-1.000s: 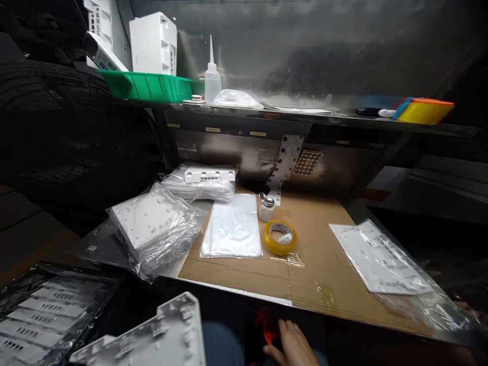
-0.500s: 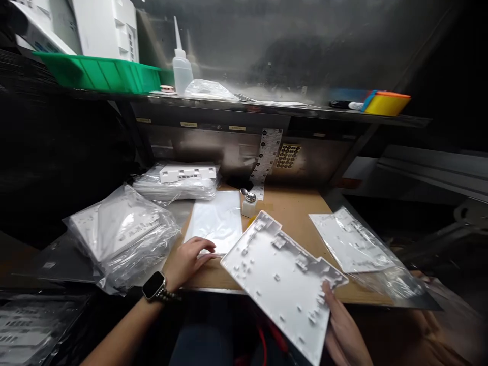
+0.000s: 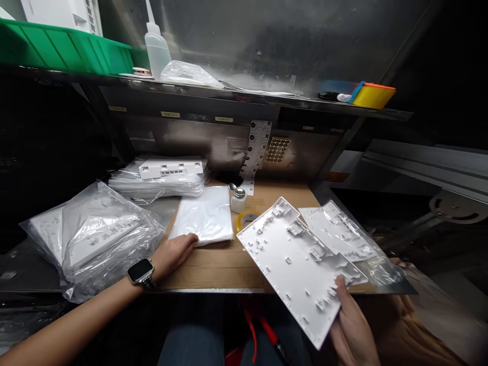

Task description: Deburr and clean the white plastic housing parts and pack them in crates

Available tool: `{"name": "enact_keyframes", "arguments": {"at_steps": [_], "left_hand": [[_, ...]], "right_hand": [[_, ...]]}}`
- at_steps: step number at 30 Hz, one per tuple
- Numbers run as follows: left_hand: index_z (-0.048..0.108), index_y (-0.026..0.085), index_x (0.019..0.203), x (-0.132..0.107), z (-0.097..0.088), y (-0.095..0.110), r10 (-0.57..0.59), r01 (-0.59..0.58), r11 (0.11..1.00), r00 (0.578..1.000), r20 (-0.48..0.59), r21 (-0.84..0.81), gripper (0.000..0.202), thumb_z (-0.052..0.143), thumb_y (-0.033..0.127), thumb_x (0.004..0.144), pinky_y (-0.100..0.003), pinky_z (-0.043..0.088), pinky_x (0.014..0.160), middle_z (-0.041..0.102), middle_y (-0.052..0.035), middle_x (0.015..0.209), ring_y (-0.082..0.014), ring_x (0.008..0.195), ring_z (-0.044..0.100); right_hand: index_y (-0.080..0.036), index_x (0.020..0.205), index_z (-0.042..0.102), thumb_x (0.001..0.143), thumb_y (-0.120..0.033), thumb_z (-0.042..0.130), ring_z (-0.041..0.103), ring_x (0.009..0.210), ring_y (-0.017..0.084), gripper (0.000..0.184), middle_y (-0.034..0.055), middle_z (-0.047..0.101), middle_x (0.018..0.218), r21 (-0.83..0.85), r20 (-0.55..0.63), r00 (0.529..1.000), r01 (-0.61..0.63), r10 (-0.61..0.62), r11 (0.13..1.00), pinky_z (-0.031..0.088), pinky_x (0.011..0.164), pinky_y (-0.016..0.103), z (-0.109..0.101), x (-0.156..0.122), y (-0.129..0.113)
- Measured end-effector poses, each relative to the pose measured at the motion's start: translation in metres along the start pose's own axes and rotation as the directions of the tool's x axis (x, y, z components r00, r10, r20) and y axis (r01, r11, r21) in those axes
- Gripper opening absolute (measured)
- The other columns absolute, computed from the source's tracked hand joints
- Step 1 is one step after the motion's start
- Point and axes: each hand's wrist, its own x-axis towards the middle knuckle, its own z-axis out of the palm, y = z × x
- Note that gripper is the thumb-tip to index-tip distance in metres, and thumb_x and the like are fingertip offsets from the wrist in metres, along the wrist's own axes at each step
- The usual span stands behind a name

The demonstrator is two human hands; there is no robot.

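Observation:
In my right hand (image 3: 353, 317) is a white plastic housing panel (image 3: 282, 264), gripped at its lower right corner with the thumb on top. Its inner side, with clips and small posts, faces up, and the panel hangs tilted over the table's front edge. My left hand (image 3: 177, 256), with a watch on the wrist, has its fingers closed together at the near left corner of a stack of clear plastic bags (image 3: 206, 213). How many bags the fingers pinch is hidden. Behind the held panel, another white panel (image 3: 328, 223) lies partly under clear film on the right.
Bagged white panels (image 3: 102, 234) are piled at the left, with wrapped parts (image 3: 171, 170) behind. A dispenser bottle (image 3: 239, 201) and a yellow tape roll (image 3: 244, 218) stand mid-table. Overhead, a shelf (image 3: 236, 91) carries a green bin (image 3: 64, 48) and a squeeze bottle (image 3: 157, 51).
My left hand has moved from hovering at the bags' front edge to closing on their near left corner. The panel in my right hand has shifted right, uncovering the tape roll. The view has turned slightly.

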Motion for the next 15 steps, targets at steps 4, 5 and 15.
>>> {"name": "enact_keyframes", "arguments": {"at_steps": [4, 5, 15], "left_hand": [[0.048, 0.026, 0.092, 0.017, -0.014, 0.005, -0.07, 0.069, 0.987, 0.998, -0.003, -0.145, 0.026, 0.068, 0.041, 0.088, -0.036, 0.054, 0.079, 0.077, -0.0027, 0.091, -0.0241, 0.087, 0.073], [0.046, 0.026, 0.089, 0.021, -0.017, 0.005, -0.087, 0.086, 0.979, 0.996, 0.002, -0.184, 0.034, 0.075, 0.042, 0.082, -0.034, 0.054, 0.077, 0.077, -0.0017, 0.086, -0.0236, 0.084, 0.073], [0.062, 0.015, 0.092, 0.047, -0.026, -0.017, -0.12, 0.171, 0.911, 0.981, 0.156, -0.376, 0.022, 0.074, 0.034, 0.089, -0.036, 0.059, 0.074, 0.069, -0.0015, 0.086, -0.0171, 0.078, 0.068]], "right_hand": [[-0.024, 0.151, 0.05, 0.082, -0.055, 0.079, 0.062, 0.131, 0.031, 0.081, 0.0079, 0.072, 0.133, -0.064, -0.027, 1.0, -0.004, 0.002, 0.998, 0.052, 0.112, 0.047, 0.0, -0.001, -0.001], [-0.025, 0.151, 0.05, 0.081, -0.056, 0.079, 0.062, 0.132, 0.031, 0.081, 0.0072, 0.071, 0.133, -0.08, -0.037, 0.999, -0.008, 0.005, 0.997, 0.052, 0.112, 0.046, -0.001, -0.001, -0.001], [-0.02, 0.15, 0.049, 0.074, -0.066, 0.08, 0.069, 0.121, 0.033, 0.094, 0.0126, 0.076, 0.123, -0.201, 0.077, 0.975, -0.191, 0.21, 0.961, 0.056, 0.105, 0.046, 0.005, 0.012, 0.036]]}}
